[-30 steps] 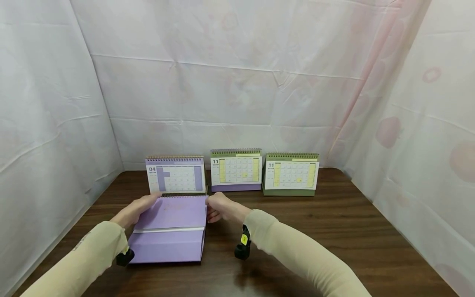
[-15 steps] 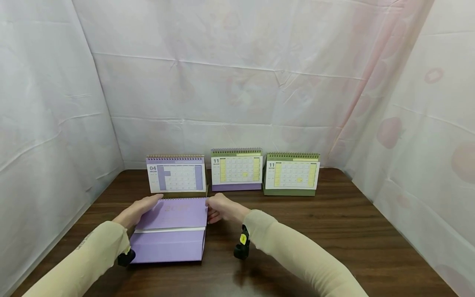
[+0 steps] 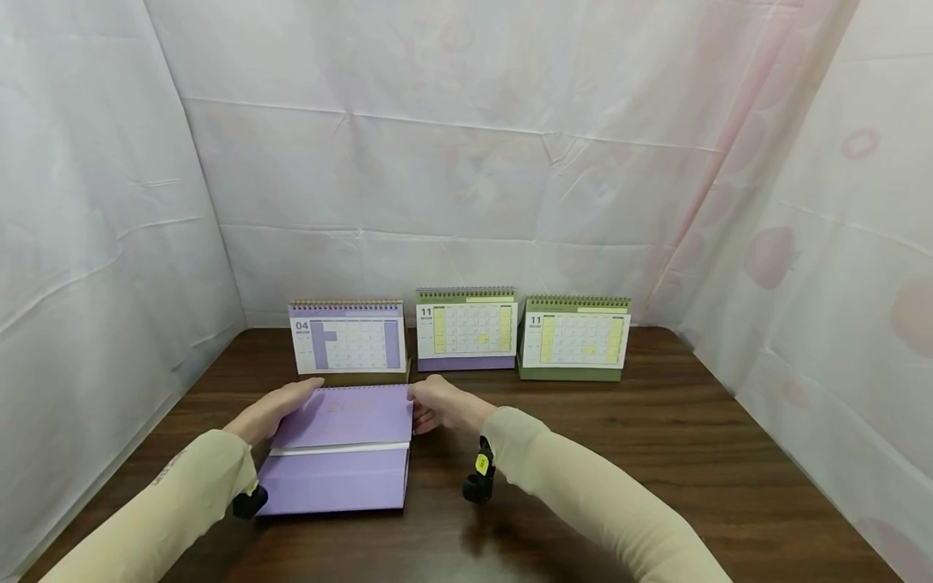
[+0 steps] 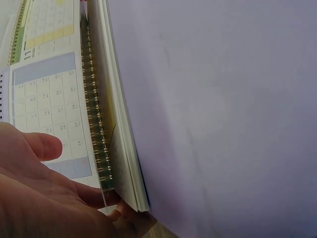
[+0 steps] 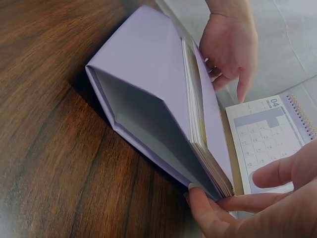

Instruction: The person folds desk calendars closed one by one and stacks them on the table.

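Note:
A purple desk calendar (image 3: pixel 334 482), with its plain cover uppermost, stands at the table's front left, its spiral edge facing away from me. My left hand (image 3: pixel 275 410) holds the left end near that edge; its thumb stands off the cover in the left wrist view. At the opposite end my right hand (image 3: pixel 446 405) holds the top corner. In the right wrist view its fingers (image 5: pixel 205 210) lie at the spiral corner, thumb apart. The stand's hollow side (image 5: pixel 148 129) and the stacked pages (image 5: pixel 194 124) show there. Parts of the left fingers are hidden behind the calendar.
Close behind stands a calendar showing 04 (image 3: pixel 350 344). To its right are two calendars showing 11, one with a purple base (image 3: pixel 466 364) and one with a green base (image 3: pixel 572 375). Pale curtains (image 3: pixel 452 162) enclose the dark wooden table (image 3: pixel 656 453).
Both hands stay on the purple calendar. Its spiral edge sits slightly lower than a second ago, showing more of the 04 calendar's base. The view has shifted slightly.

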A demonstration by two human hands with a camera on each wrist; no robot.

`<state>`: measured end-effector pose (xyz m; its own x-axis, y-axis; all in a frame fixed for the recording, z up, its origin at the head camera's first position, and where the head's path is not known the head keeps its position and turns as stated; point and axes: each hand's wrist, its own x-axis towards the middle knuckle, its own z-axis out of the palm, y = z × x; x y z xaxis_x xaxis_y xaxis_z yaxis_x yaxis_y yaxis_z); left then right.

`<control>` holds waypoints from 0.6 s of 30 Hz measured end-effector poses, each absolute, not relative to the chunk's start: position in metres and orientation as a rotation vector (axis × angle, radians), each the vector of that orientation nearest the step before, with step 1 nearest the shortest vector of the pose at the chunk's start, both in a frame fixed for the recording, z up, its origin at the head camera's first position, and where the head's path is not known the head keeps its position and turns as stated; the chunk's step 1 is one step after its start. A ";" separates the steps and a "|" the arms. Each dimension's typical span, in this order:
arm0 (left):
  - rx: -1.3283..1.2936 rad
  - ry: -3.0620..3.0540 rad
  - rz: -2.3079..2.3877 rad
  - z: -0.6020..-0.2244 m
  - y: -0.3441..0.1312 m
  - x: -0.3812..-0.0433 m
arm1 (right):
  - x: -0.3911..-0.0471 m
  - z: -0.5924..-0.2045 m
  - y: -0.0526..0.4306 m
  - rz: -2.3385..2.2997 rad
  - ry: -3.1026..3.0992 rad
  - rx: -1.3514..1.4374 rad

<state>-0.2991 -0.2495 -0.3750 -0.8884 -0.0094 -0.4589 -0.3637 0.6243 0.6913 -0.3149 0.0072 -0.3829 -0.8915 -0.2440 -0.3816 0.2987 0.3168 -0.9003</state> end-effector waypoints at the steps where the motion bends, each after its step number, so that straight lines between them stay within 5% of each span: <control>1: -0.288 2.433 1.172 -0.375 -0.249 -0.298 | -0.315 -0.382 0.008 -1.600 2.143 0.047; 18: -0.289 2.473 1.153 -0.379 -0.241 -0.301 | -0.318 -0.383 0.017 -1.560 2.098 0.082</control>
